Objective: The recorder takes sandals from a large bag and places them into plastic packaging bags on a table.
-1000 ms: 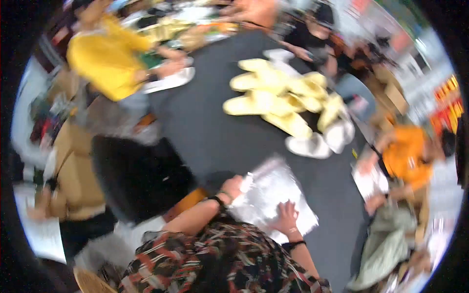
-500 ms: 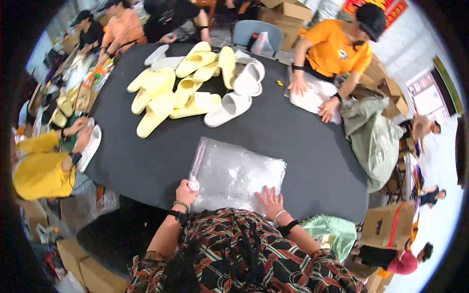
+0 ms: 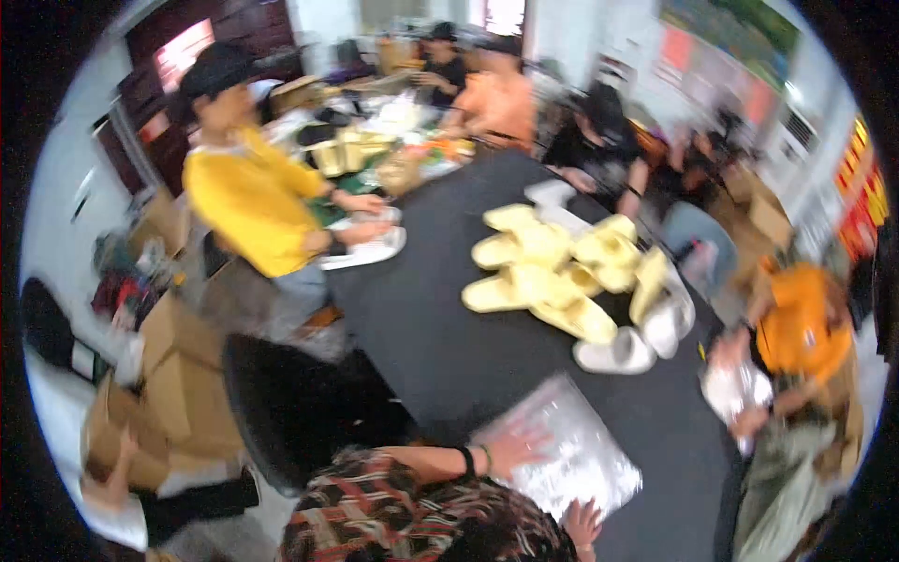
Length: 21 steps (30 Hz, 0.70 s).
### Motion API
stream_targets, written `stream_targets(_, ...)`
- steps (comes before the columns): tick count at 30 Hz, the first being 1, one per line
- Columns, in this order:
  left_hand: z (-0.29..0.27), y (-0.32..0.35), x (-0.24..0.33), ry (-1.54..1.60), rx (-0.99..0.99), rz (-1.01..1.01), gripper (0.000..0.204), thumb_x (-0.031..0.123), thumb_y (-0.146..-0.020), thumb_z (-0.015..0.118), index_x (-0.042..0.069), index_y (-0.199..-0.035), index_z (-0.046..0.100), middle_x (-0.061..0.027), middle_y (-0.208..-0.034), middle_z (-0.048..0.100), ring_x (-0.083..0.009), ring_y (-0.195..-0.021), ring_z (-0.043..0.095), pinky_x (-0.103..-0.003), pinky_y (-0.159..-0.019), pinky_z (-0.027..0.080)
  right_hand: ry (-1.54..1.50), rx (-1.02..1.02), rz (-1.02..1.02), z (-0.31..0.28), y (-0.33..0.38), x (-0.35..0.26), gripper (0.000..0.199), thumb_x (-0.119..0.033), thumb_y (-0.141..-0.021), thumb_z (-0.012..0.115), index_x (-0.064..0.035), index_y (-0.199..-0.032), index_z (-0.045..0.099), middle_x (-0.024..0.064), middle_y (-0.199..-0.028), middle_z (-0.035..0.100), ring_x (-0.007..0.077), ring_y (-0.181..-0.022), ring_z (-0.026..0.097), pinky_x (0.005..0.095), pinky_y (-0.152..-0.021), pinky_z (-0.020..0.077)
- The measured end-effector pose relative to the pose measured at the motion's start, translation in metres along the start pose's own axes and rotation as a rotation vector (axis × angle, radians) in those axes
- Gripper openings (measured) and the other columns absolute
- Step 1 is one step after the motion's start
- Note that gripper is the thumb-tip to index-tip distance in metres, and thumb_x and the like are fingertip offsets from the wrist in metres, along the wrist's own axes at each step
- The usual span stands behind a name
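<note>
Our left hand point(image 3: 518, 448) has come away from the bunched left edge it clutched 0.5 s ago and is now spread, blurred, over the clear plastic bag point(image 3: 588, 448); we cannot tell whether it presses. Our right hand point(image 3: 582, 525) has its fingers apart at the bag's near edge, so neither of our 2 hands appears to grasp anything. From us, the bag lies ahead, flat on the dark table point(image 3: 412, 337), its longer axis seeming to slant from upper left to lower right. Our left is nearer the left edge, our right nearer the lower-right corner. Beyond the far corner sit white slippers point(image 3: 613, 351), near the bag, with pale yellow slippers point(image 3: 510, 288) behind. Farther off, a worker in yellow point(image 3: 239, 192) handles a white slipper point(image 3: 379, 251).
</note>
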<state>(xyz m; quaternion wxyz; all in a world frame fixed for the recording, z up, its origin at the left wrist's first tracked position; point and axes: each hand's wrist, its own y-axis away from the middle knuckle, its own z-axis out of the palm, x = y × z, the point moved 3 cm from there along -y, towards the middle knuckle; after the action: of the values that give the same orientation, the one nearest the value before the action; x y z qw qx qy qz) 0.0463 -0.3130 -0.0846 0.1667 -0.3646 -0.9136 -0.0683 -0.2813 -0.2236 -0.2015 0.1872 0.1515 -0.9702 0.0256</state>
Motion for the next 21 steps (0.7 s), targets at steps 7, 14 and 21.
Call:
stream_targets(7,0.069,0.006,-0.021,0.073,-0.315,-0.099,0.107,0.060,-0.054,0.077,0.035,-0.146,0.028,-0.0090,-0.157,0.006,-0.0358,-0.144,0.001,-0.065,-0.110,0.011,0.508,0.397,-0.046,0.033,-0.003,0.016,0.053,-0.039,-0.098,0.034,-0.0381,-0.148,0.019,-0.0031,-0.153,0.028,0.0216,-0.127,0.047,0.0489,-0.103,0.0257)
stream_targets(14,0.088,-0.001,-0.027,0.124,-0.372,-0.121,0.113,0.061,-0.046,0.082,0.034,-0.144,0.032,-0.0081,-0.157,-0.002,-0.0357,-0.144,-0.005,-0.067,-0.109,0.005,0.629,0.221,-0.069,0.000,-0.035,0.002,0.055,-0.037,-0.096,0.040,-0.0384,-0.147,0.021,-0.0031,-0.152,0.029,0.0206,-0.126,0.047,0.0496,-0.105,0.0274)
stream_targets(21,0.078,-0.013,-0.009,0.060,-0.363,-0.132,0.084,0.045,-0.061,0.079,0.034,-0.137,0.046,-0.0107,-0.155,0.016,-0.0390,-0.143,0.006,-0.069,-0.107,0.011,0.037,-0.093,0.064,0.017,0.005,-0.022,0.049,-0.049,-0.096,0.034,-0.0317,-0.143,0.037,0.0003,-0.145,0.042,0.0207,-0.125,0.048,0.0495,-0.108,0.0246)
